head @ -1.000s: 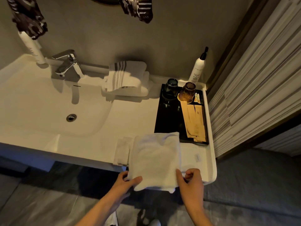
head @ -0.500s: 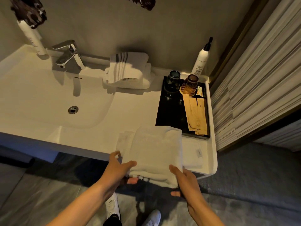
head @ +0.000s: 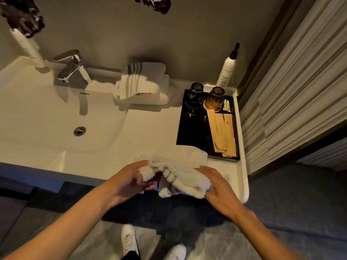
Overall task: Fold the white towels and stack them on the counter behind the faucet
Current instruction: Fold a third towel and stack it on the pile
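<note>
A white towel (head: 180,166) with grey stripes near one end is bunched at the front edge of the white counter (head: 146,132). My left hand (head: 129,179) grips its left end and my right hand (head: 219,188) holds its right end, lifting the near part off the edge. Under it lies another flat white cloth (head: 140,159). Far back, right of the chrome faucet (head: 73,69), a stack of folded white towels (head: 142,83) with dark stripes rests against the wall.
A black tray (head: 193,132) at the right holds two tumblers and paper-wrapped sachets. A white pump bottle (head: 228,69) stands behind it, another white bottle (head: 30,47) at far left. The sink basin (head: 56,119) fills the left. A striped curtain hangs on the right.
The towel lay folded flat on the counter edge; both hands have gathered its near edge and lifted it, so it now bunches up with the striped end showing.
</note>
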Tool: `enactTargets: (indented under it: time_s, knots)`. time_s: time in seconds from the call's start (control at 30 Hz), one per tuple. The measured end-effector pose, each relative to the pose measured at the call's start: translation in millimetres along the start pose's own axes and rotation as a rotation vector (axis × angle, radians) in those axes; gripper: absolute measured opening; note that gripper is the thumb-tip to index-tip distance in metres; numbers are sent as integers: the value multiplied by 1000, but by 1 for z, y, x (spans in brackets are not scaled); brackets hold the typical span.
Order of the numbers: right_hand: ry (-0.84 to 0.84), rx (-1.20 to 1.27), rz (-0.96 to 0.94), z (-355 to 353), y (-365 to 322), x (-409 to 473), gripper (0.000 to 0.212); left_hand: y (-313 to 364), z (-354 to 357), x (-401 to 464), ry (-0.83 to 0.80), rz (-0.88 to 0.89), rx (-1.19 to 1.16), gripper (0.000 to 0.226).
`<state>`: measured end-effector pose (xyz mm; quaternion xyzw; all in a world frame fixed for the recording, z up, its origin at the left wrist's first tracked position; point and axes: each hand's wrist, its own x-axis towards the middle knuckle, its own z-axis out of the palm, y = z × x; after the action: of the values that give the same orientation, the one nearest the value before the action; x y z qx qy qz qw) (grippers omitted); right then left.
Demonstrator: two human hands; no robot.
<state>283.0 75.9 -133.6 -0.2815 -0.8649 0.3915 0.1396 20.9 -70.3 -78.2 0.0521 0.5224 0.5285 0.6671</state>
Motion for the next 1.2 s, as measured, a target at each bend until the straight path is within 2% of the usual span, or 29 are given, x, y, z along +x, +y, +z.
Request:
enactTargets:
  time_s: [0.07,0.13,0.17,0.23,0.27,0.33,0.4,0.47,0.5,0.6,0.7,0.77,0.83,0.9,1.0,1.07,1.1,1.13,1.2]
  knots:
    - [28,221,161,-1,-5,7,41,5,1,7,72,86,431,44]
    - [82,350,279,0,-11,18,30,12,6,17,174,193,735,14]
    - [116,400,332,1,-11,25,28,14,9,25,227,239,804,19]
    - [199,453,456,4,-14,38,22,22,14,40,345,266,755,36]
    - [246,430,504,6,-13,43,23,24,17,46,379,261,689,38]
    - [319,302,574,10,-7,49,42,25,19,57,423,247,626,33]
    - [348,221,609,17,0,50,61,22,18,62,470,256,744,30]
    - [356,247,664,19,-1,56,69,16,16,64,509,273,831,38]
    - [357,268,705,16,-7,60,69,13,15,66,516,280,844,45]
    - [350,376,796,8,-15,70,52,9,18,72,448,287,861,64]
    - [334,530,851,1,-15,70,59,10,26,76,373,277,1038,86]
    - [343,612,822,-8,-21,69,39,13,27,79,349,297,1076,92]
    - [369,685,738,-22,-34,73,21,20,28,80,303,333,994,79]
    - [395,737,627,-38,-53,84,15,36,28,75,264,410,863,71]
    - [375,804,493,-56,-89,109,16,60,23,67,265,536,520,97]
    - [367,794,411,-55,-114,132,21,69,8,69,328,482,294,118]
    - [363,768,348,-54,-124,140,22,73,9,64,343,390,181,119]
    - [361,741,294,-51,-138,150,23,75,6,60,321,307,45,109]
    - [346,699,190,-38,-158,173,22,82,-10,57,220,217,-222,66]
